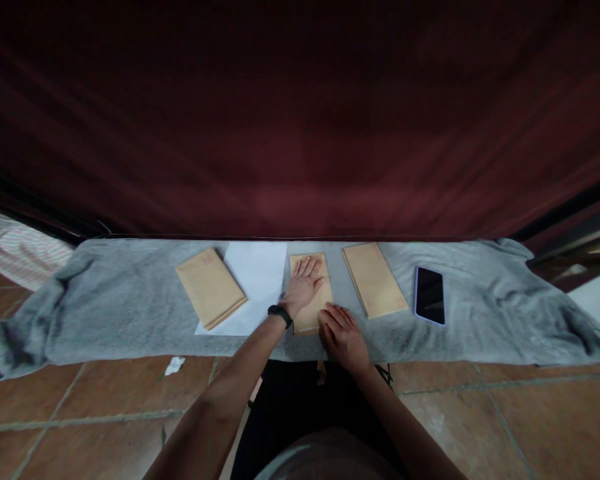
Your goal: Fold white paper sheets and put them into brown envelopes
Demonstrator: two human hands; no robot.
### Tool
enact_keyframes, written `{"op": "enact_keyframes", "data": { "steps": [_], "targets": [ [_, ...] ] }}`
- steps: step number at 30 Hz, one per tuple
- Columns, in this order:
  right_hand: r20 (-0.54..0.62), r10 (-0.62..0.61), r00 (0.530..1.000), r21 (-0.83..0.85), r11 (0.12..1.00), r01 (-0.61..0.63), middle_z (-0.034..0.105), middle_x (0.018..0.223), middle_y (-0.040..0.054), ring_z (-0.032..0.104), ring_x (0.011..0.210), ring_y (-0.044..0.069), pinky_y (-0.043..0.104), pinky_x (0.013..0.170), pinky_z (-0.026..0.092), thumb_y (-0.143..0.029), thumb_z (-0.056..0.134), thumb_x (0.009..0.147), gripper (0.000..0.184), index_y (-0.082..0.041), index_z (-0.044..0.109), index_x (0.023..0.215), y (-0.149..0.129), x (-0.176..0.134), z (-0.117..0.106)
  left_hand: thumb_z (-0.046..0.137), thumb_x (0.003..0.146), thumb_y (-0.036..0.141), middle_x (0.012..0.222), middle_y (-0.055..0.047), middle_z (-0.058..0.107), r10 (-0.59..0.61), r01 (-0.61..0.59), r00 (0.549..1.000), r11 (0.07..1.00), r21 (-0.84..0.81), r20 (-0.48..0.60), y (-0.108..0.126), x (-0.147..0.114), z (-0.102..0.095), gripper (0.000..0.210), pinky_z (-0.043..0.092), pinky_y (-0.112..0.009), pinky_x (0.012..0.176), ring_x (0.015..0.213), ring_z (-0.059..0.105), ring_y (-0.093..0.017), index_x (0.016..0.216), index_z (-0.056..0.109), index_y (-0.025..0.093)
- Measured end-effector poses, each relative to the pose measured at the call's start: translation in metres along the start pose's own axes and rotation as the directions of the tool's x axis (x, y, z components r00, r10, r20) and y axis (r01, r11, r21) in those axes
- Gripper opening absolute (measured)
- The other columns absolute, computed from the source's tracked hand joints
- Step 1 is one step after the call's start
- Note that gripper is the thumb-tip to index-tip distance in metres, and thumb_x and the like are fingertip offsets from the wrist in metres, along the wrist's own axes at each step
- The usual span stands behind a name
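A brown paper envelope (307, 314) lies upright before me on the grey cloth. My left hand (305, 283), with a black band on its wrist, rests flat on its upper half, fingers spread. At the lower right edge of the same envelope is my right hand (347, 337); its fingers are slightly bent and laid on the edge, and the thumb is hardly visible. To the left, a small stack of brown envelopes (211, 288) lies tilted, partly over white paper (260, 273). Another stack of brown envelopes (375, 280) sits tilted to the right.
A phone (430, 295) with a dark screen lies right of the envelopes. The grey cloth (125, 300) covers a long narrow surface, with a dark red curtain (300, 133) behind it. Below are floor tiles (120, 393) and a white scrap (175, 365).
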State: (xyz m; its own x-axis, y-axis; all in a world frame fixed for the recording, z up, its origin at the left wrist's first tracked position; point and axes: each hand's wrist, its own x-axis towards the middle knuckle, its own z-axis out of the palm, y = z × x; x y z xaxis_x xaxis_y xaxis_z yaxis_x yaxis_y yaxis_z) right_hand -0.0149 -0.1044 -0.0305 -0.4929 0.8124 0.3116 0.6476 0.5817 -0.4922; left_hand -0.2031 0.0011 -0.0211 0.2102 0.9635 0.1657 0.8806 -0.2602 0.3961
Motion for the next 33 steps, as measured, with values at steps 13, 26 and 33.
{"op": "enact_keyframes", "data": {
  "steps": [13, 26, 33],
  "targets": [
    [-0.006, 0.001, 1.0, -0.024, 1.0, -0.001, 0.06, 0.142, 0.0111, 0.054, 0.133, 0.029, 0.052, 0.113, 0.042, -0.023, 0.049, 0.097, 0.041, -0.024, 0.058, 0.138, -0.002, 0.001, 0.001, 0.035, 0.101, 0.038, 0.161, -0.005, 0.036, 0.141, -0.143, 0.983, 0.99, 0.008, 0.113, -0.022, 0.012, 0.007, 0.056, 0.012, -0.043, 0.126, 0.152, 0.027, -0.021, 0.154, 0.038, 0.023],
    [-0.051, -0.001, 0.999, -0.014, 1.0, 0.0, 0.062, 0.14, 0.009, 0.053, 0.133, 0.025, 0.05, 0.117, 0.039, -0.014, 0.047, 0.094, 0.045, -0.022, 0.058, 0.136, 0.007, -0.004, 0.014, 0.033, 0.103, 0.035, 0.162, -0.006, 0.034, 0.236, -0.215, 0.955, 0.968, -0.131, 0.177, 0.002, -0.051, 0.003, 0.054, 0.012, -0.037, 0.126, 0.152, 0.024, -0.016, 0.154, 0.038, 0.02],
    [-0.068, -0.02, 0.997, 0.039, 0.999, 0.023, 0.064, 0.136, 0.0098, 0.056, 0.13, 0.023, 0.048, 0.116, 0.042, -0.009, 0.045, 0.092, 0.043, -0.02, 0.063, 0.13, 0.011, -0.007, 0.012, 0.036, 0.104, 0.039, 0.16, -0.005, 0.039, 0.219, -0.194, 0.967, 0.964, -0.181, 0.132, 0.01, -0.091, 0.008, 0.051, 0.018, -0.037, 0.126, 0.149, 0.033, -0.017, 0.153, 0.04, 0.024]
  ]
}}
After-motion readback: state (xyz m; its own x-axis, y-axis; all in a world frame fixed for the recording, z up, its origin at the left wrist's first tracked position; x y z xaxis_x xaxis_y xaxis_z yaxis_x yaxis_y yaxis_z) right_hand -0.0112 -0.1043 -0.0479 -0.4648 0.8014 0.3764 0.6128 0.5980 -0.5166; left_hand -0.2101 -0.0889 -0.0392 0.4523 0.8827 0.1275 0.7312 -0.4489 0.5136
